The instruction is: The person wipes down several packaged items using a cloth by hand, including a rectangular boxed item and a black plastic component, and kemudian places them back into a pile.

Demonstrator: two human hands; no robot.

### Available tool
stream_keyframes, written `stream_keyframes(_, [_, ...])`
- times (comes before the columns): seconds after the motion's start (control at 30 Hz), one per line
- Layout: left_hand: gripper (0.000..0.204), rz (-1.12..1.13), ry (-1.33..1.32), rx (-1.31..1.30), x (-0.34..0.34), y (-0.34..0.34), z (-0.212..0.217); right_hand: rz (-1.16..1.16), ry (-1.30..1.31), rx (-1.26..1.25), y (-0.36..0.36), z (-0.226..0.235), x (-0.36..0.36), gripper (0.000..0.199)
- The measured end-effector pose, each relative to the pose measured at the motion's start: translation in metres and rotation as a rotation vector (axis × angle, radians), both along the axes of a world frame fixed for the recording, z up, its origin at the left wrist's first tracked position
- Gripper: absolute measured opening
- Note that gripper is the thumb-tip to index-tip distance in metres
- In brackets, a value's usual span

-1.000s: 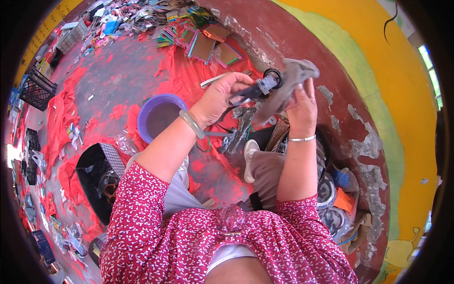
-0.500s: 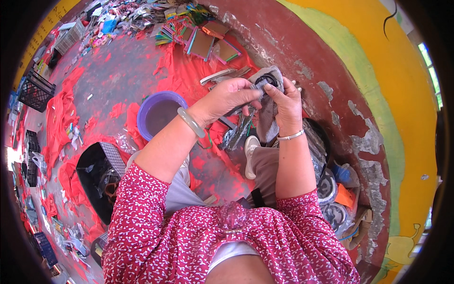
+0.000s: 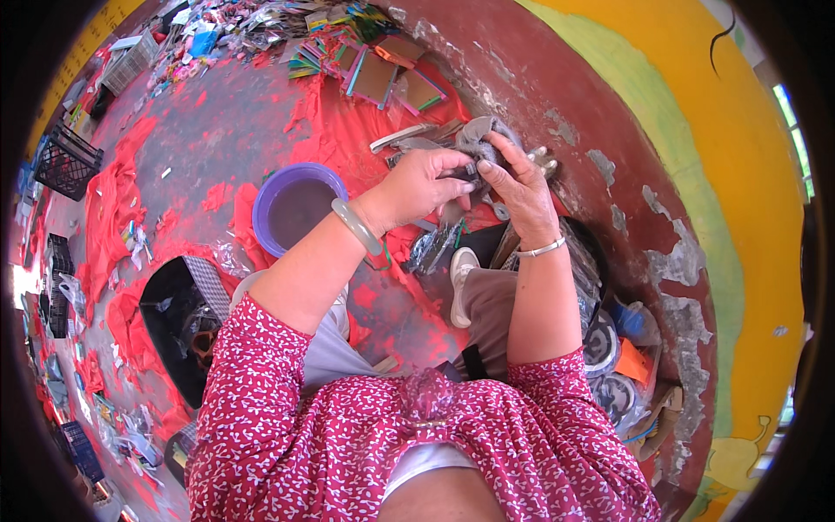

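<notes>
My left hand [image 3: 416,186] is closed, thumb and fingers pinching a small dark, shiny piece [image 3: 471,170] whose kind I cannot make out. Beside it, my right hand [image 3: 525,193] holds a bunched grey cloth [image 3: 475,134] behind its raised fingers, the thumb close to the dark piece. The two hands nearly meet in front of me, above a heap of odds and ends by the wall. Below them lie clear plastic wrapping [image 3: 432,249] and a pale flat strip [image 3: 402,137]. Part of the cloth is hidden by my fingers.
To the left of my hands stands a purple basin [image 3: 261,217] with murky water. A black container [image 3: 156,306] sits nearer on the left. Peeling red wall [image 3: 600,130] curves along the right, with bagged goods [image 3: 613,391] beside my leg. Boards [image 3: 376,80] lie farther ahead.
The grey cloth that hung down beneath my right hand is now bunched up behind its fingers. The dark ring-shaped part seen on it is now mostly hidden. My left hand has shifted slightly.
</notes>
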State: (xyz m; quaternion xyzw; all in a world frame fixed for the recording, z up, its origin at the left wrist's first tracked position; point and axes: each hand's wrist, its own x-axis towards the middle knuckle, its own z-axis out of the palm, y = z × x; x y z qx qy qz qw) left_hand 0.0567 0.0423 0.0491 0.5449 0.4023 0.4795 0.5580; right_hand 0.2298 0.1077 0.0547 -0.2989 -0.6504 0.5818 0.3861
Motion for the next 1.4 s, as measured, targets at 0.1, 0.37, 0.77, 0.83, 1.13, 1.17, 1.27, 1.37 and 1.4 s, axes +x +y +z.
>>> stream_keyframes(0.1, [0.023,-0.034,0.063,0.09,-0.003,-0.002,-0.001,0.036,0.056,-0.01,0.001,0.002,0.0,0.034])
stream_keyframes(0.37, [0.027,-0.069,0.009,0.087,0.004,0.001,-0.001,-0.294,-0.084,0.267,0.001,-0.005,-0.009,0.018])
stream_keyframes(0.77, [0.033,0.39,0.855,0.641,0.019,-0.001,-0.012,-0.649,-0.068,0.254,0.02,-0.028,-0.009,0.033])
stream_keyframes(0.83, [0.026,0.392,0.722,0.593,0.011,0.006,-0.024,-0.713,0.09,0.076,0.036,-0.03,0.003,0.032])
stream_keyframes(1.13, [0.031,0.14,-0.51,-0.342,-0.014,0.01,-0.011,-0.381,0.768,-0.292,0.033,-0.003,0.025,0.029])
stream_keyframes(1.17, [0.03,0.156,-0.521,-0.337,-0.013,0.009,-0.009,-0.351,0.758,-0.292,0.031,-0.002,0.02,0.031])
stream_keyframes(1.27, [0.028,0.152,-0.459,-0.248,-0.009,0.011,-0.011,-0.28,0.556,-0.189,0.014,0.002,0.011,0.036])
stream_keyframes(1.37, [0.025,0.102,-0.33,-0.227,0.0,0.011,-0.003,-0.319,0.156,0.369,0.006,-0.016,-0.004,0.035])
stream_keyframes(1.4, [0.023,0.076,-0.253,-0.14,0.001,0.009,-0.006,-0.296,-0.139,0.827,0.007,-0.017,-0.009,0.038])
